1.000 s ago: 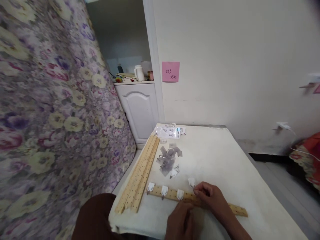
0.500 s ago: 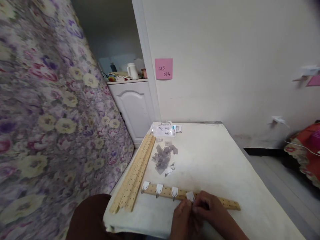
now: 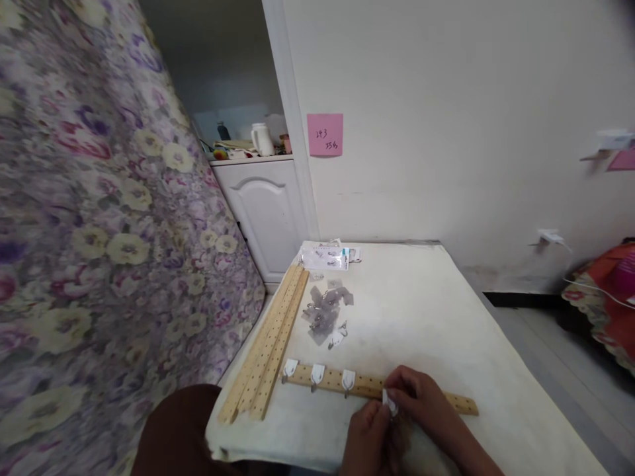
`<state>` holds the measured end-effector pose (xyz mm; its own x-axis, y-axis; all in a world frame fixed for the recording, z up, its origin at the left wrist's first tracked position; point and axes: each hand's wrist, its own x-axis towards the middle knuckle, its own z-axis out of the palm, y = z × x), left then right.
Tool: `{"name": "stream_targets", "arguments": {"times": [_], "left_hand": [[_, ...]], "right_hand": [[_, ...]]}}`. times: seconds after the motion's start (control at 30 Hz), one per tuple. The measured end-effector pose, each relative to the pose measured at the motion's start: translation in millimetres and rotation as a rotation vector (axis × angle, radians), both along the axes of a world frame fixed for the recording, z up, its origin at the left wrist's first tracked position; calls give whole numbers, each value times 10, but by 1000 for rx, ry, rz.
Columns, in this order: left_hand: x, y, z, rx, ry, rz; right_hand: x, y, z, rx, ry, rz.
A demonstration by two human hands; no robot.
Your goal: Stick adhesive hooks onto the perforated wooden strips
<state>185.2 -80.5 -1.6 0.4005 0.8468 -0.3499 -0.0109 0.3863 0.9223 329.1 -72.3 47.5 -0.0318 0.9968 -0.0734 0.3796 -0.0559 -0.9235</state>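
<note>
Sitting low in the middle of the frame, a small white hook is pinched between the fingertips of the right hand and the left hand. Both grips are pressed together on it. The hook is held right at the wooden strip, which is full of little holes. Three white hooks are already stuck on the strip, to the left. It looks like a fourth hook is being put on. For that, it seems the hook must be lined up with the row and pushed down flat. Higher up on the tabletop, a pile of grey bags is seen, with long wooden strips to its left.
</note>
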Motion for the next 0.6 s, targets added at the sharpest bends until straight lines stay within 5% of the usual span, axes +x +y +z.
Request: {"name": "stream_targets", "arguments": {"times": [0.17,0.33,0.4,0.6], "left_hand": [[-148,-53,43,112,105,-17],[-394,-76,22,781,582,-215],[-438,-68,4,929,686,-289],[-395,-48,102,1001,865,-336]], "right_hand": [[-9,229,18,30,-39,-13],[-84,353,-53,26,-122,-6],[-106,353,-96,26,-121,-1],[-107,319,-131,55,-146,2]]}}
